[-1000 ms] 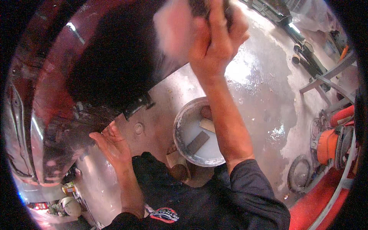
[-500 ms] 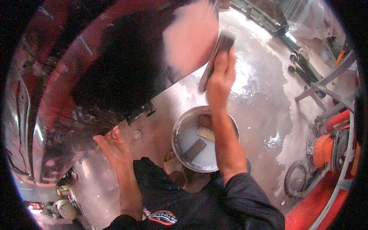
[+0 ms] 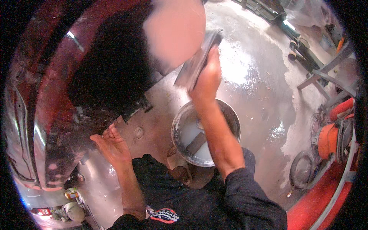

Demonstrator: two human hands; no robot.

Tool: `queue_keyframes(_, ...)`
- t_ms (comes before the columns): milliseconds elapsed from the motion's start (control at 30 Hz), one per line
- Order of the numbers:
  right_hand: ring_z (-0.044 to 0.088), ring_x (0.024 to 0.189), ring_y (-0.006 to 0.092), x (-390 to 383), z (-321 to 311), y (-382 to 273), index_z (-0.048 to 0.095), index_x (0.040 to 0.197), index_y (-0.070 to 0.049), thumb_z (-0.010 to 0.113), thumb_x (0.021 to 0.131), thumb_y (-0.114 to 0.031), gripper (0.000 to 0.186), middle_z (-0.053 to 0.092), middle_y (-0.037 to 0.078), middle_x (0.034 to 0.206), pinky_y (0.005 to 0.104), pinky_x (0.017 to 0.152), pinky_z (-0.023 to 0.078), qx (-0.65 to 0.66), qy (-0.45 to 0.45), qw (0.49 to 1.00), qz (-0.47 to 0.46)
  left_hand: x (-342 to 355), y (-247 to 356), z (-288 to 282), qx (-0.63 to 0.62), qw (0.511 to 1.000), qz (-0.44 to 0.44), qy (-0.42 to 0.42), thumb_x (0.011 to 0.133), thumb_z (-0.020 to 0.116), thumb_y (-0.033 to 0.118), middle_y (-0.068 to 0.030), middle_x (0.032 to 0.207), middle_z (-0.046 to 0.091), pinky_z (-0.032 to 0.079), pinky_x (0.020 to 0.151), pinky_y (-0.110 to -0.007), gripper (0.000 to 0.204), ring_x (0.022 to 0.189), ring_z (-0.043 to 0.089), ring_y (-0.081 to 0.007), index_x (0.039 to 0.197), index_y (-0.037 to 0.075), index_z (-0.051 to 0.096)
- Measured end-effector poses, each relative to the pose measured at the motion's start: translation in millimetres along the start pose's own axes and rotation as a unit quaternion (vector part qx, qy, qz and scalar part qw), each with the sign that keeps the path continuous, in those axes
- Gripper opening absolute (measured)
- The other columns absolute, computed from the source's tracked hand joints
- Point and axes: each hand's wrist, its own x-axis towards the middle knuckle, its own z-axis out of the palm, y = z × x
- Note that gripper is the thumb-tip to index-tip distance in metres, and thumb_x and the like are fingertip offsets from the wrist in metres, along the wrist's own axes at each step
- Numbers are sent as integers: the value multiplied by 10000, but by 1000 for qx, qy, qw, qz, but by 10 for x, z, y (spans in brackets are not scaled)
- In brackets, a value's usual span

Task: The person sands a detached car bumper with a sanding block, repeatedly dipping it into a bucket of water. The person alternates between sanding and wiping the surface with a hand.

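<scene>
Head view: right hand (image 3: pixel 208 78) with grip wrapped around long flat block (image 3: pixel 196 63), blurred. Block tilted, at edge of dark red and black car panel (image 3: pixel 111 61), beside pink patch (image 3: pixel 176 34); contact cannot be told. Left hand (image 3: pixel 114 147) with grip unclosed, fingers extended, at lower edge of panel. Bucket (image 3: pixel 175 140) on floor (image 3: pixel 260 103), partly hidden by right forearm; cloudy liquid (image 3: pixel 188 130) and dark bar (image 3: pixel 196 143) inside. Orange and black machine (image 3: pixel 328 141) at far right.

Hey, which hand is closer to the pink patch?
Right. The right hand is just below and right of the pink patch; the left hand is farther off, toward the lower left.
</scene>
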Motion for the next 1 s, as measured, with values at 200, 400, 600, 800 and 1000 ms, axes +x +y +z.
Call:
queue_keyframes(200, 587, 1079, 188, -90, -142, 215, 531, 1378, 83, 482, 1062, -194, 424, 653, 137, 1109, 301, 983, 432, -135, -18, 976, -168, 98, -85, -218, 83, 996, 6, -29, 1070, 447, 413, -157, 1250, 613, 450, 1094, -363, 510, 1162, 585, -278, 1304, -32, 534)
queue_keyframes(400, 590, 919, 170, 537, 12, -654, 612, 1293, 47, 535, 1049, -367, 487, 684, 99, 1047, 322, 850, 489, -221, -198, 939, -174, 0, -35, 17, -72, 996, -20, -43, 1070, 448, 415, -166, 1275, 614, 437, 1102, -369, 522, 1160, 595, -289, 1309, -43, 524)
queue_keyframes(600, 579, 925, 146, 159, -214, -296, 589, 1312, 73, 537, 1048, -352, 503, 683, 110, 1055, 318, 852, 484, -214, -153, 945, -195, 84, -85, -91, 23, 1000, 5, -16, 1037, 460, 489, -165, 1259, 617, 490, 1057, -373, 594, 1137, 600, -283, 1308, -36, 523)
queue_keyframes(800, 615, 825, 292, 648, 272, -894, 650, 1179, 48, 617, 966, -188, 319, 666, 195, 966, 382, 720, 489, -302, -195, 862, -358, 3, -86, -6, -85, 996, -17, 15, 976, 591, 478, -148, 1103, 650, 582, 872, -278, 564, 990, 661, -235, 1232, -23, 555)
queue_keyframes(1000, 565, 1051, 217, -39, -326, 213, 557, 1340, 85, 498, 1051, -234, 435, 639, 174, 1144, 358, 993, 418, -244, -65, 953, -169, 151, -147, -220, -86, 995, -30, -36, 1001, 502, 528, -218, 1203, 615, 492, 1052, -369, 660, 1149, 587, -285, 1214, -96, 534)
